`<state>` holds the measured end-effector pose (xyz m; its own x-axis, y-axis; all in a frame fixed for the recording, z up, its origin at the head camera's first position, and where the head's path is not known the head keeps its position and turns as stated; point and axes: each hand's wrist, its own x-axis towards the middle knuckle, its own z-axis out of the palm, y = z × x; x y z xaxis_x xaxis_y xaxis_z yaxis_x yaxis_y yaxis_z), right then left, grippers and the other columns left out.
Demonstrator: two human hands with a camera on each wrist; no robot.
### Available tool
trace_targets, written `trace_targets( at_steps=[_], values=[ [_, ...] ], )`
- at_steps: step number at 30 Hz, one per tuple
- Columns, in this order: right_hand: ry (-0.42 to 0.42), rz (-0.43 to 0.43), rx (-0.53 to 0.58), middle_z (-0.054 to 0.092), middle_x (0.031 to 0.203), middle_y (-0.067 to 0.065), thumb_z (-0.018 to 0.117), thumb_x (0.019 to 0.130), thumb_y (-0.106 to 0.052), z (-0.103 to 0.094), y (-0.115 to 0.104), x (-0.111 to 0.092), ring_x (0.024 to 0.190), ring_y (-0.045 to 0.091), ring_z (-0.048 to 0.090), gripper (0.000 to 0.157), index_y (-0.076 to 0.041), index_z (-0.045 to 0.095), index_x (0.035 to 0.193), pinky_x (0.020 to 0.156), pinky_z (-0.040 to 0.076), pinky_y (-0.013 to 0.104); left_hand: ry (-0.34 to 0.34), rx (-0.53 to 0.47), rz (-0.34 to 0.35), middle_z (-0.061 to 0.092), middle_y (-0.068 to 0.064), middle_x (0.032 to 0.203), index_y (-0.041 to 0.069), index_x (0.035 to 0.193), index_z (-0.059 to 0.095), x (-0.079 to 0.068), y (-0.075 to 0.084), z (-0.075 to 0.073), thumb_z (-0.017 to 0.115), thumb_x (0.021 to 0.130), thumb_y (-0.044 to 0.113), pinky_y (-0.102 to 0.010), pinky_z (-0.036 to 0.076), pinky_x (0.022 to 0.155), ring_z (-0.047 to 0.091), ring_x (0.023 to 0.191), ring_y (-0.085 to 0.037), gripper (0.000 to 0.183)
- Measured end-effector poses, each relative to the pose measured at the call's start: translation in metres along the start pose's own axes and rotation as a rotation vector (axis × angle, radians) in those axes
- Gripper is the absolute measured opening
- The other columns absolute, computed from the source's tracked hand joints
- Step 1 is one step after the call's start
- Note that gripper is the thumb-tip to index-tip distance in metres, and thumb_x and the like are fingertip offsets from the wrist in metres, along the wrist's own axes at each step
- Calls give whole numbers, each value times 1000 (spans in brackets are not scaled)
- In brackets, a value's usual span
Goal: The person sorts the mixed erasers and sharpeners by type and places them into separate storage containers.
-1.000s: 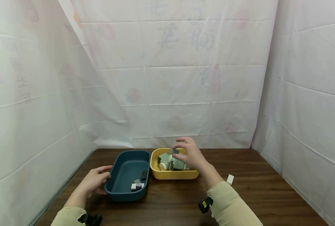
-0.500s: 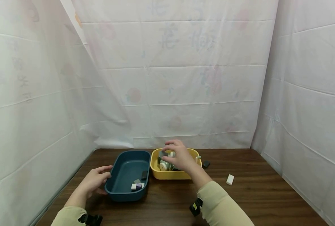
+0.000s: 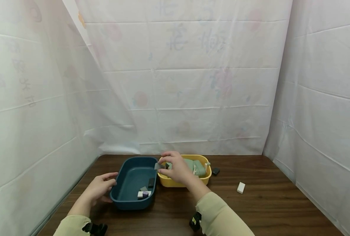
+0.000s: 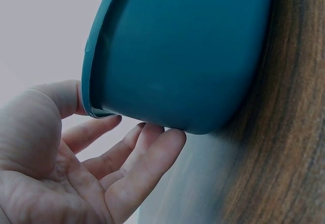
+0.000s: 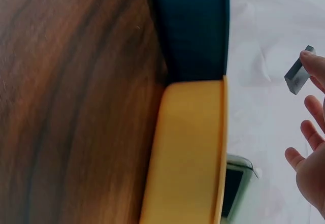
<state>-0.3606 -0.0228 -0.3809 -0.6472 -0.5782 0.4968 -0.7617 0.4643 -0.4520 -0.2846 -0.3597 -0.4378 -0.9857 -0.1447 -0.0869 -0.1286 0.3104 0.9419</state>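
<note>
My right hand (image 3: 176,167) pinches a small grey rectangular block (image 5: 298,75) between thumb and fingertips. It is held above the left end of the yellow bin (image 3: 172,183), close to the blue bin's right rim. My left hand (image 3: 100,187) grips the left rim of the blue bin (image 4: 177,51), with fingertips against its outer wall. Inside the blue bin, near its front right, lie a black block (image 3: 151,182), a small grey piece (image 3: 144,189) and a white block with a purple band (image 3: 145,194). Green items (image 3: 197,167) fill the yellow bin, partly hidden by my right hand.
A dark block (image 3: 215,171) lies on the brown wooden table (image 3: 269,203) just right of the yellow bin. Farther right and nearer is a white block (image 3: 241,187). White sheets (image 3: 201,91) hang behind and at both sides.
My right hand has carried the grey block left, from over the middle of the yellow bin to its left end. The dark block beside that bin has come into sight. My left hand stays put.
</note>
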Motion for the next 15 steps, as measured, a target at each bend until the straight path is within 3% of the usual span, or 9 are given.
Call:
trace_targets(
  at_steps=[6, 15],
  values=[
    [-21, 21, 10, 57, 137, 2, 79, 91, -28, 16, -7, 1, 131, 24, 46, 20, -19, 77, 108, 106, 45, 41, -4, 4, -1, 55, -33, 132, -2, 152, 42, 1, -1, 0, 53, 96, 11, -55, 60, 61, 69, 97, -36, 58],
    [-59, 44, 29, 56, 139, -4, 79, 91, -31, 35, -19, 2, 133, 22, 43, 18, -24, 77, 107, 107, 42, 44, -5, -1, -5, 55, -32, 132, -2, 152, 42, 1, 0, -1, 54, 96, 11, -55, 60, 62, 69, 99, -36, 58]
  ],
)
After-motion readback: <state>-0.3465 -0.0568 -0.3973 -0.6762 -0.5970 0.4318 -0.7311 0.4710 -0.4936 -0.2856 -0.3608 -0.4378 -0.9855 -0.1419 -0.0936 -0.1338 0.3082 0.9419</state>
